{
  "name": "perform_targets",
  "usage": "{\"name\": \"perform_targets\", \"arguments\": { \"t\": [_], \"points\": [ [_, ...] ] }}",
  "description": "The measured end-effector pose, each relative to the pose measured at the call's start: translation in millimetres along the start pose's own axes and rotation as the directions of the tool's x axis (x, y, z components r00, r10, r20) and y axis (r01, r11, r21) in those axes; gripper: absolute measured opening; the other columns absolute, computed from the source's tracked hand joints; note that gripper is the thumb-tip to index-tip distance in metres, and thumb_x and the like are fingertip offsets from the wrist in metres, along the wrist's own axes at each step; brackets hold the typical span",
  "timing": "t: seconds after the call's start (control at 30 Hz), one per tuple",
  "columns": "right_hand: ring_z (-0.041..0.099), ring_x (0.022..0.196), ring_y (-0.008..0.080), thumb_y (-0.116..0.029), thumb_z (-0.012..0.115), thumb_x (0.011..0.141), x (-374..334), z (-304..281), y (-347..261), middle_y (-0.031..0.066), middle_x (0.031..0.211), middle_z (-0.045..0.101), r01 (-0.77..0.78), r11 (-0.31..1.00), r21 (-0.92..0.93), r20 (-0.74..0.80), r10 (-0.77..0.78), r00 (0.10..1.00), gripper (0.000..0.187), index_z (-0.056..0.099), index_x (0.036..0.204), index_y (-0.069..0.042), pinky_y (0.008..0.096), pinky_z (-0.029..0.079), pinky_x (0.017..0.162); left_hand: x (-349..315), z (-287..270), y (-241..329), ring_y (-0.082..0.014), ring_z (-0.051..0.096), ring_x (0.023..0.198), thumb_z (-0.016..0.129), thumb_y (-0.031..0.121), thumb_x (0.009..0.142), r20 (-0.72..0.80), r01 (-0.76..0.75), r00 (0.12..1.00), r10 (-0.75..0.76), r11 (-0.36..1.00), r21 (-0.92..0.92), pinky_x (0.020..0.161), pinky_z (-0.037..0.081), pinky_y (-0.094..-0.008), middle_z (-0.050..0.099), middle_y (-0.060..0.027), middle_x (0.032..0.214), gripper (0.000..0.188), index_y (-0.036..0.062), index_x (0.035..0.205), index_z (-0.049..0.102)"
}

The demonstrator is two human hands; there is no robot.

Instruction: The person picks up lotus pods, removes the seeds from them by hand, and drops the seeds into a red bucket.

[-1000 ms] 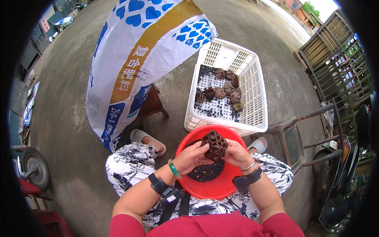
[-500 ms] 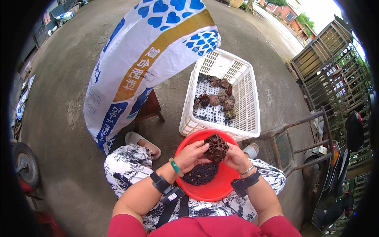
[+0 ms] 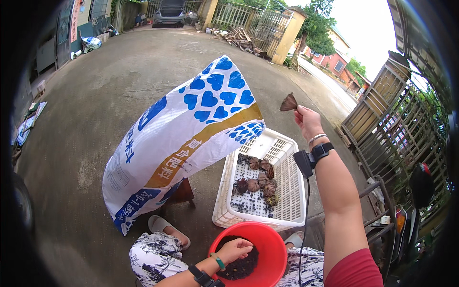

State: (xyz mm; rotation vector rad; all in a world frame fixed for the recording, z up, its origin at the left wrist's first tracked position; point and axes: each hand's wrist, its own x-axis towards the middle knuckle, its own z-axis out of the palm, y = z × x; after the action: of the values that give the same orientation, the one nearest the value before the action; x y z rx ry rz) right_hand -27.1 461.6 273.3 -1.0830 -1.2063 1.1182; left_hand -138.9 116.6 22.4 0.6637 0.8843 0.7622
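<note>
My right hand (image 3: 310, 120) is raised far out to the right, its fingers pinching a dried brown lotus seed pod (image 3: 288, 102) that juts out leftward. Over the red basin (image 3: 276, 251), my left hand (image 3: 234, 250) has its fingertips pressed together; whether anything is between them is hidden. Dark lotus seeds (image 3: 245, 268) lie in the basin below it. Beyond the basin stands a white plastic crate (image 3: 296, 203) with several dried lotus pods (image 3: 263, 180) and scattered dark seeds inside.
A large white woven sack (image 3: 158, 143) with blue hearts leans over a wooden stool (image 3: 184, 193) at the left, its top reaching the crate. A wooden chair (image 3: 380, 210) and a motorbike (image 3: 406, 222) stand at the right. Farther off are a wood pile (image 3: 244, 40) and a car (image 3: 169, 16).
Both hands held a lotus pod over the basin. My left hand has released it and stays above the seeds; my right has swung up and outward holding a pod. The view has tilted up.
</note>
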Motion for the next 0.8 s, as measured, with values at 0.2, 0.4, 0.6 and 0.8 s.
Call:
{"name": "perform_targets", "arguments": {
  "t": [0.2,0.4,0.6,0.8],
  "points": [
    [0.058,0.077,0.0097,-0.017,0.056,0.085,32,95,-29,0.0042,0.088,0.061,-0.209,0.976,0.067,0.685,0.107,0.720,0.020,0.058,0.097,-0.001,0.0215,0.048,0.071,46,-5,42,-0.0111,0.056,0.079,0.059,0.023,0.083,-0.138,0.011,0.990,-0.011,1.000,0.003,0.071,0.047,-0.0232,0.059,-0.0050,0.093,0.032,0.0024,0.107,0.053],
    [0.057,0.069,0.0099,-0.014,0.055,0.084,174,-1,129,0.0041,0.080,0.061,-0.315,0.924,-0.217,0.448,0.381,0.809,0.015,0.060,0.091,-0.002,0.0208,0.048,0.063,162,-31,43,-0.0087,0.055,0.074,0.059,0.019,0.083,-0.166,0.079,0.982,-0.086,0.996,-0.052,0.067,0.046,-0.0215,0.059,-0.0023,0.086,0.027,0.0023,0.104,0.055],
    [0.059,0.069,0.0115,-0.014,0.059,0.081,274,-64,390,0.0048,0.080,0.061,-0.453,0.740,-0.496,0.375,0.654,0.657,0.016,0.060,0.090,-0.001,0.0226,0.048,0.061,292,-75,15,-0.0078,0.055,0.074,0.058,0.017,0.084,-0.146,0.199,0.967,-0.211,0.976,-0.091,0.066,0.046,-0.0206,0.058,-0.0020,0.086,0.026,0.0030,0.105,0.054],
    [0.064,0.062,0.0195,-0.013,0.056,0.078,327,-89,628,0.0117,0.073,0.064,-0.241,0.480,-0.844,0.316,0.807,0.500,0.013,0.062,0.076,-0.002,0.0302,0.053,0.054,405,-113,2,-0.0076,0.056,0.079,0.056,0.015,0.085,-0.180,0.231,0.950,-0.257,0.961,-0.154,0.070,0.045,-0.0205,0.059,-0.0027,0.090,0.024,0.0030,0.105,0.054]
  ]
}}
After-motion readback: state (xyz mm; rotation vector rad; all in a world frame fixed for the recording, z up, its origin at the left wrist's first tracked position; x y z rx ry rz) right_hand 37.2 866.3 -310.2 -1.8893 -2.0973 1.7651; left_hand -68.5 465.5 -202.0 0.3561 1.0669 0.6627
